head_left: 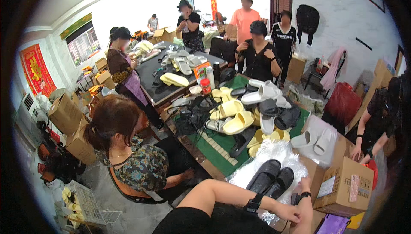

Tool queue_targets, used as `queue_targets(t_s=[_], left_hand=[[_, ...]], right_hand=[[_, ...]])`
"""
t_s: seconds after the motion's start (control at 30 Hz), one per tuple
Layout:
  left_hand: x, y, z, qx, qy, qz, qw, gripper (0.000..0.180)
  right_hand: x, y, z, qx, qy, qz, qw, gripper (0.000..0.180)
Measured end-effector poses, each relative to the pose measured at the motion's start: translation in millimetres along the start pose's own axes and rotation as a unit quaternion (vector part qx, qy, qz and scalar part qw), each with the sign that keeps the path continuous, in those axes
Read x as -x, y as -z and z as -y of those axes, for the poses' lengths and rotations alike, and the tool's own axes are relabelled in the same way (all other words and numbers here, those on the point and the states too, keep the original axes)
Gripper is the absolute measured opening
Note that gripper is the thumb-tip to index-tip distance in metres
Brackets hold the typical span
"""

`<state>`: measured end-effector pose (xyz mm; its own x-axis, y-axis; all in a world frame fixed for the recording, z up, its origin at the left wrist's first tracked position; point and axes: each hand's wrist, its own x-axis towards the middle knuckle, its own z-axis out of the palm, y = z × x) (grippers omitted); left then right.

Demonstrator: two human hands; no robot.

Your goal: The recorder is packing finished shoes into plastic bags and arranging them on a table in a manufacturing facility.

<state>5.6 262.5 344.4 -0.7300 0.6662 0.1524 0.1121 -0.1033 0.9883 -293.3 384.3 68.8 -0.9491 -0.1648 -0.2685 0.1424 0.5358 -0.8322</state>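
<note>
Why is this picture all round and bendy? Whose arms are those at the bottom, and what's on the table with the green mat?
There's no robot here. A person wears two wide cameras on their head, and this picture comes from the left one, looking down. Its fisheye lens bends straight lines.

The arms at the bottom are that person's own. The left hand reaches across to the right forearm. The right hand is beside the shiny plastic. I can't see either hand holding anything, though some fingers are hidden.

On that plastic lie two black slippers. Farther back, yellow slippers, grey ones and black ones are heaped on the green mat. A cardboard box stands to the right. Other people are around the room.
</note>
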Motion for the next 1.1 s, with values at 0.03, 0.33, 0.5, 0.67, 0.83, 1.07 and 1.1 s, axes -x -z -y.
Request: queue_targets(t_s=[0.03,0.33,0.5,0.67,0.83,1.07,1.1], left_hand=[[11.6,8.4,18.7,-0.016,0.005,-0.047,0.999,0.027],[3.4,35.9,36.3,0.01,0.039,-0.055,0.998,0.041],[246.2,91.1,142.6,-0.286,0.227,-0.002,0.931,0.035],[541.3,84.7,224.3,-0.591,0.409,0.109,0.687,0.033],[581.9,106.3,247.7,-0.555,0.558,-0.065,0.613,0.029],[632.3,141.9,119.0,-0.695,0.515,-0.494,0.081,0.017],[660.6,129.3,111.7,-0.685,0.546,-0.483,-0.011,0.026]], right_hand=[[28.3,-36.5,31.3,0.034,0.006,0.058,0.998,0.024],[-8.8,-16.7,29.6,-0.15,-0.179,-0.044,0.971,0.022],[-4.0,-53.6,79.7,-0.095,-0.096,-0.05,0.99,0.025],[-20.6,-74.3,108.4,-0.159,-0.144,-0.045,0.976,0.017],[-43.4,-96.5,116.2,-0.16,-0.069,-0.052,0.983,0.026],[-41.9,-99.4,124.1,-0.13,-0.047,-0.063,0.988,0.017],[-42.2,-107.8,130.3,-0.152,-0.041,-0.063,0.985,0.018]])
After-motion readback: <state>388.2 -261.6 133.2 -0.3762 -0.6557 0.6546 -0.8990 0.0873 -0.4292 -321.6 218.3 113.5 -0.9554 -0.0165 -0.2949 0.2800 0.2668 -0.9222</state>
